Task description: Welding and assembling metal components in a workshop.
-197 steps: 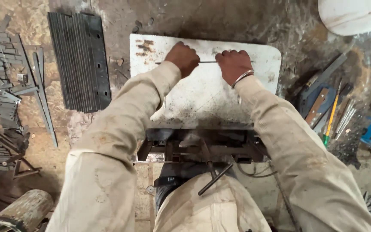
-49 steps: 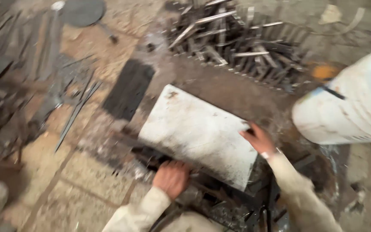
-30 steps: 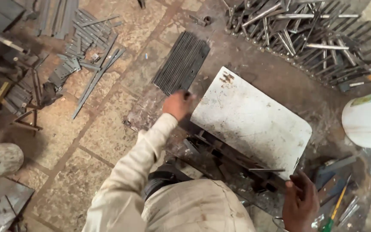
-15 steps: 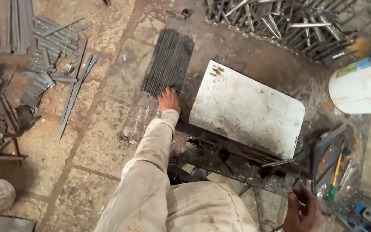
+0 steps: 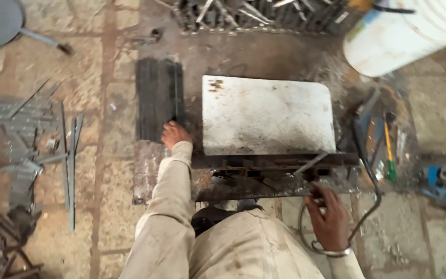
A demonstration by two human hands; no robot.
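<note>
From my remote seat I watch a worker crouched over a stone-paved workshop floor (image 5: 78,217). The left hand (image 5: 174,135) rests on the near end of a flat bundle of dark thin rods (image 5: 158,103), which lies on the floor just left of the pale metal plate (image 5: 267,116); I cannot tell from here whether that grip is closed on a rod or merely touching. The right hand (image 5: 329,217) hovers at the near edge of the dark steel frame (image 5: 264,175), fingers curled about what looks like a thin metal piece, though blur keeps me from saying the grip has closed.

The plate's left edge runs beside the bundle with a narrow strip of floor between them. Its far edge has open floor up to a scrap pile (image 5: 254,13), while a white bucket (image 5: 409,31) crowds the far right corner. To the plate's right, hand tools (image 5: 383,144) and a bent rod (image 5: 370,196) fill the floor; left of the bundle lies bare paving, then loose steel strips (image 5: 70,155).

Half a second ago the left hand reached the same spot and the right hand sat lower, near the picture's bottom edge; it has since come up to the frame. Earlier both hands were on the plate.
</note>
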